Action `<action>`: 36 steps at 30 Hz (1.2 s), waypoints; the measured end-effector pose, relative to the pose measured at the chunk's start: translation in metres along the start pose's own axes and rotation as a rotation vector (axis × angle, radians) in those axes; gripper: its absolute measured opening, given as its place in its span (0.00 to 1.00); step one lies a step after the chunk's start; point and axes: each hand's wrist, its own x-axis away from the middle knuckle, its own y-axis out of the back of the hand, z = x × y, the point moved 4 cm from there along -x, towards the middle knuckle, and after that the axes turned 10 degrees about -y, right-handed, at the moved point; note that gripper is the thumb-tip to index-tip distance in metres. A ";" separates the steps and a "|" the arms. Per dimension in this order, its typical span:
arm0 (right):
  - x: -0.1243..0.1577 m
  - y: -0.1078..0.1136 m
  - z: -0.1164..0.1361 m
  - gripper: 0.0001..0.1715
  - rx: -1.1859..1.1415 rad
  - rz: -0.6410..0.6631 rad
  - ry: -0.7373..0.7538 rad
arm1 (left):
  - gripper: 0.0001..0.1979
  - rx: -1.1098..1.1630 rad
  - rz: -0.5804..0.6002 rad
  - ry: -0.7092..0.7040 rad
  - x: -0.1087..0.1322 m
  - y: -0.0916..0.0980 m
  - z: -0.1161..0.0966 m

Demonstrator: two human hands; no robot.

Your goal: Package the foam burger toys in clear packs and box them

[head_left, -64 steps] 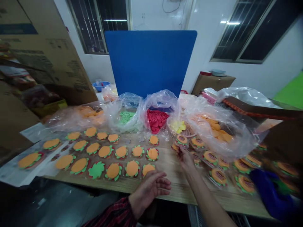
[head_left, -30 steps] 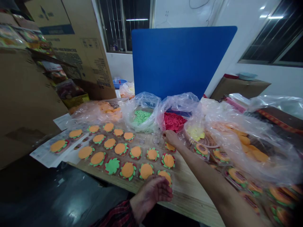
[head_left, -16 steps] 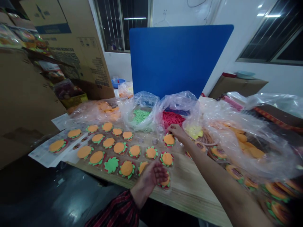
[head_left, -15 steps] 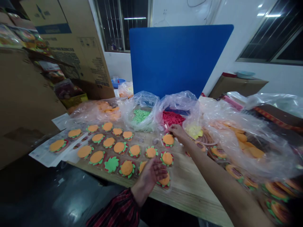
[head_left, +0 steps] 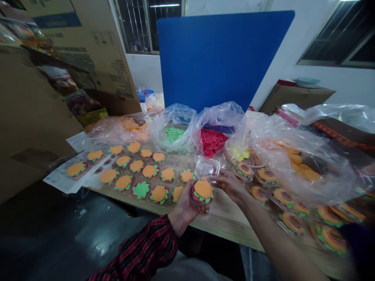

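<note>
My left hand (head_left: 187, 203) is closed around a clear plastic box holding a toy burger (head_left: 203, 189) with an orange top, green frilly leaves and a red edge. Just above the burger, the box's clear lid (head_left: 207, 168) stands folded open. The fingers of my right hand (head_left: 228, 183) pinch near the lid's lower right edge; their tips are partly blurred. To the left, similar burgers (head_left: 150, 171) lie in rows in clear boxes on the wooden table (head_left: 231, 214). One stack in the front row shows a green leaf piece (head_left: 141, 190) on top.
Behind are plastic bags with green pieces (head_left: 174, 134), red pieces (head_left: 212, 141) and orange pieces (head_left: 295, 160). A basket (head_left: 252, 159) holds yellow pieces. Labelled burgers (head_left: 281, 197) sit at right. A blue board (head_left: 222, 58) stands behind; cardboard boxes (head_left: 35, 117) rise at left.
My left hand has gone from open to holding the boxed burger, raised off the table and nearer me. My right hand has come down and toward me with it. The view has shifted slightly.
</note>
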 end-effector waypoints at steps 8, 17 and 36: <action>0.054 -0.003 -0.007 0.28 0.953 -0.064 0.954 | 0.26 0.010 0.097 0.089 0.000 -0.007 0.002; 0.065 0.017 -0.027 0.16 0.677 -0.260 0.556 | 0.16 -0.323 0.201 -0.110 0.004 0.002 0.011; 0.102 0.014 -0.082 0.15 0.067 -0.436 0.196 | 0.23 -0.366 0.170 -0.287 0.016 -0.009 0.047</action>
